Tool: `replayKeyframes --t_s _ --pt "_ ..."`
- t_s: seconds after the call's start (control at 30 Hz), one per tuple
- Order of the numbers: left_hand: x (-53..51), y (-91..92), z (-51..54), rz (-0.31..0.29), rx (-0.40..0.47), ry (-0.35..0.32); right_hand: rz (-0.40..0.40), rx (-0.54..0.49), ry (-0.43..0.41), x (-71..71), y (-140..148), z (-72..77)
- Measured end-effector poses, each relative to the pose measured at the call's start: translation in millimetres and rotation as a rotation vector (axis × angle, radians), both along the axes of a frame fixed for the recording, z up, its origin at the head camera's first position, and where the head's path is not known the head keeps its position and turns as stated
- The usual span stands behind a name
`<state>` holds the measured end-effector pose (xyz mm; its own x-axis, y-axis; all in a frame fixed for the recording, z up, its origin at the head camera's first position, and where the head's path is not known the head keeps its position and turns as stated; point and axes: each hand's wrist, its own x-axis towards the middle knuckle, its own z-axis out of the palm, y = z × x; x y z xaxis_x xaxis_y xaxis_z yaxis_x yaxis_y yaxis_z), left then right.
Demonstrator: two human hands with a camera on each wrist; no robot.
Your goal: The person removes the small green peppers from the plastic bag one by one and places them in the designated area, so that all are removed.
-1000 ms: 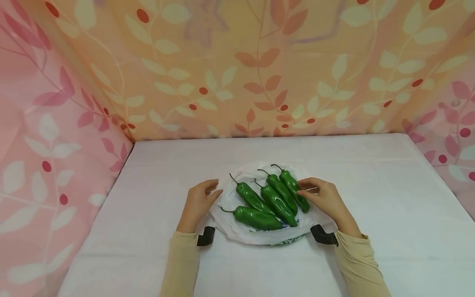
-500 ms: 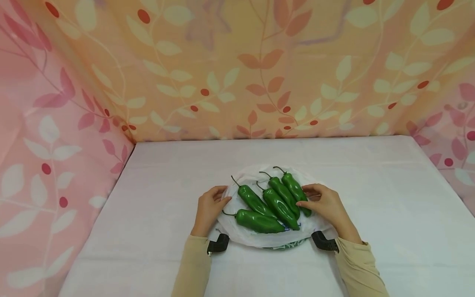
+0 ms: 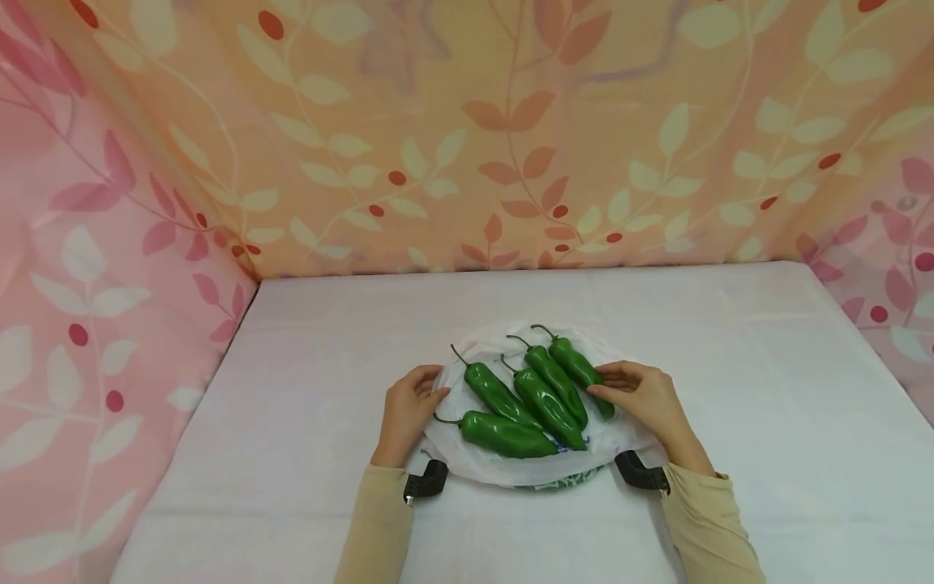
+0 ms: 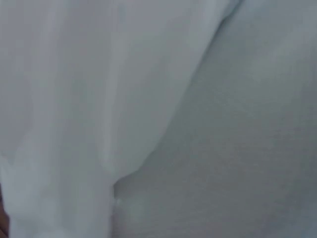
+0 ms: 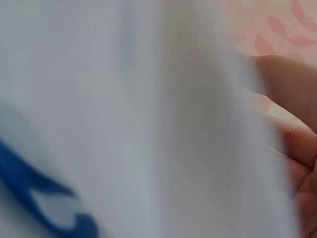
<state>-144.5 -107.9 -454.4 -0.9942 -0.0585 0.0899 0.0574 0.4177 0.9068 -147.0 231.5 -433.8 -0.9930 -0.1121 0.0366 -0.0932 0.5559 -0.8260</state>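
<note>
Several glossy green peppers with thin stems lie side by side on a spread white plastic bag in the head view. Blue print shows by their tips, and a green-patterned edge along the front. My left hand pinches the bag's left edge, thumb on the near side. On the right, my right hand holds the bag's other edge, close beside the rightmost pepper. White plastic fills much of the left wrist view. In the right wrist view, blurred plastic partly hides the fingers.
A white cloth covers the table. Pink and orange leaf-patterned curtains enclose the back and sides. Black wrist-worn pieces sit at both wrists, close to the bag's front edge.
My left hand has moved right and come onto the bag's left edge. My right hand has shifted slightly right and down. The peppers keep their arrangement.
</note>
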Motion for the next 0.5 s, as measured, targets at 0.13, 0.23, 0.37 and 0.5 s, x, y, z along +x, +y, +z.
replayKeyframes --t_s 0.13,0.23,0.37,0.5 --pt "-0.5 -0.5 1.6 -0.003 -0.006 -0.002 0.011 -0.045 -0.031 -1.2 2.1 -1.2" --pt "-0.2 -1.0 2.5 -0.006 -0.010 0.002 0.014 -0.039 -0.037 -2.4 1.8 -2.2" --pt "0.1 -1.0 1.7 -0.009 -0.008 0.004 0.027 0.021 -0.025 -3.0 -1.0 -2.4" --pt "0.4 0.1 0.4 -0.012 0.007 -0.007 0.048 0.090 -0.003 -2.8 -2.2 -3.5"
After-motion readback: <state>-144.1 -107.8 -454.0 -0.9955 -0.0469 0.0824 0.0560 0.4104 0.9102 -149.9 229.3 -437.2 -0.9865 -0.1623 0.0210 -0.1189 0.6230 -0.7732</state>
